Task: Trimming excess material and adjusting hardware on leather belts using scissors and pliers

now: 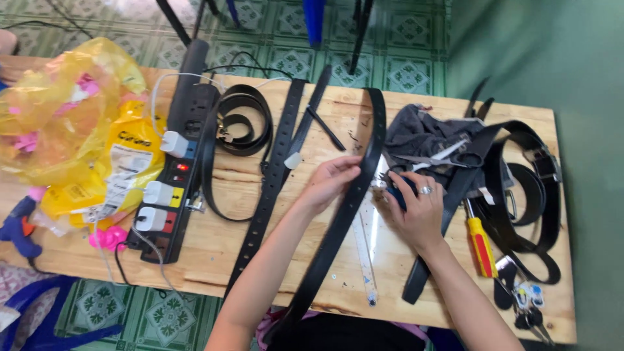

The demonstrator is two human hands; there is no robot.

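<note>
A long black leather belt (338,227) runs from the table's back edge down to my lap. My left hand (330,182) pinches this belt at its left edge, about halfway along. My right hand (416,208), with a ring on one finger, closes on a small dark blue tool (395,190) pressed beside the belt. A clear plastic ruler (366,253) lies under the belt, between my two forearms.
A black power strip (177,175) with white plugs lies at the left, by yellow plastic bags (71,110). More black belts (273,169) cross the wooden table (214,250). Scissors (442,156) rest on a grey cloth; a yellow-handled screwdriver (481,244), keys (526,305) and a blue glue gun (16,227) lie around.
</note>
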